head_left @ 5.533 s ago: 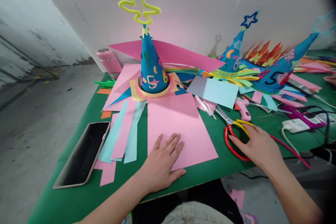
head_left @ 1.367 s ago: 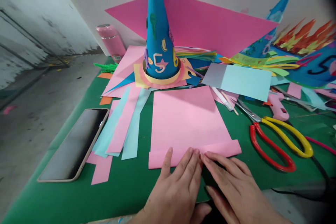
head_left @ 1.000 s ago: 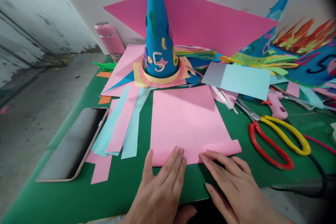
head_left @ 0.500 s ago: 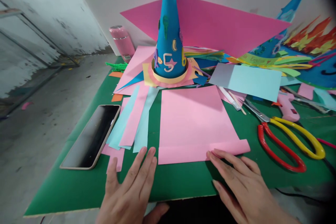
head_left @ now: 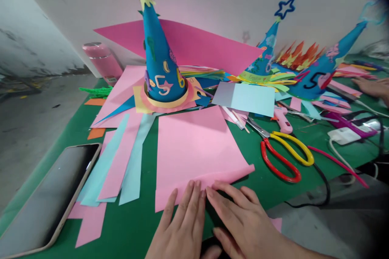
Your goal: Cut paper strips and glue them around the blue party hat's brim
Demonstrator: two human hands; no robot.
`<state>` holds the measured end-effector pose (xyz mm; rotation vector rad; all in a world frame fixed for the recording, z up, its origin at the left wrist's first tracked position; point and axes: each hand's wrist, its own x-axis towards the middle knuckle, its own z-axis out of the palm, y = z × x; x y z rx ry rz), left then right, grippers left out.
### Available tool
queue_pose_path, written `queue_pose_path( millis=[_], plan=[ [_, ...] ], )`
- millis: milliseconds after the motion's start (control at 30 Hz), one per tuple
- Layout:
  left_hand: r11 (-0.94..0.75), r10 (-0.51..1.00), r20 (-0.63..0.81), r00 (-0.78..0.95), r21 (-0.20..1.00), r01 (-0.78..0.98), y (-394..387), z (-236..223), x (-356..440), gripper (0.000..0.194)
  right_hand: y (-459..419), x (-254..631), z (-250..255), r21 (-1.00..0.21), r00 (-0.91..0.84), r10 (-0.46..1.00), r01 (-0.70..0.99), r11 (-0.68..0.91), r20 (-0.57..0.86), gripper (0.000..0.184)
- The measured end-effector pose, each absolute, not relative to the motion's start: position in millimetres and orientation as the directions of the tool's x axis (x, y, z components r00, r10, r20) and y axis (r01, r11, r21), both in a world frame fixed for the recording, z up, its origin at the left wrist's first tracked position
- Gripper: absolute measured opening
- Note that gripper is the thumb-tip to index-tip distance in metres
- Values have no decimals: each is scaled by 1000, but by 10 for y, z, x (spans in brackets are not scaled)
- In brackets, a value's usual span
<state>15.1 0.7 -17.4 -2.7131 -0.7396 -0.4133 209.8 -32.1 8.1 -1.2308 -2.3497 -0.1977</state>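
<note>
The pink sheet (head_left: 194,141) lies on the green table (head_left: 124,230), in the centre of the frame. Its near edge is turned over in a band, and the right end of that band forms a narrow roll projecting past the sheet's side.

The left hand (head_left: 182,224), lower centre, is palm down with its fingertips on the turned edge. Three fingers are pressed together and the little finger is spread to the left. The right hand (head_left: 244,218), just beside it, touches the same edge with the tips of its foremost fingers; its fingers are bent and slightly parted, the thumb set apart below. Neither hand pinches the paper between thumb and finger.

Scissors (head_left: 265,134) with red and yellow handles lie right of the sheet, near the pink glue gun (head_left: 283,120). Pink and light blue strips (head_left: 121,162) occupy the left, with the phone (head_left: 51,198) at lower left.

Above the sheet stands a blue cone hat (head_left: 161,56) marked "5", in front of the magenta sheet (head_left: 200,46). The pink bottle (head_left: 100,58) leans at upper left. The light blue card (head_left: 253,99) lies right of centre. Another person's hand (head_left: 372,88) is noted at the right edge, its finger state not determinable
</note>
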Motion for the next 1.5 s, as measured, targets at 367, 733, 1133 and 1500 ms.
queue_pose_path(
  millis=[367,733,1133,1500],
  plan=[
    [-813,415,309,856,-295,501,40,-238,67,66,-420,2474,54,-12,-475,816,862,507,328,59],
    [-811,407,307,861,-312,495,45,-235,67,57,-527,2918,-153,85,-426,870,904,419,249,69],
    [-796,500,349,793,-175,579,-21,-188,164,61,-458,2525,103,22,-488,775,851,525,402,59],
    [-733,634,376,676,15,680,-95,-78,113,52,-303,2329,69,-43,-531,737,799,599,418,35]
  ],
)
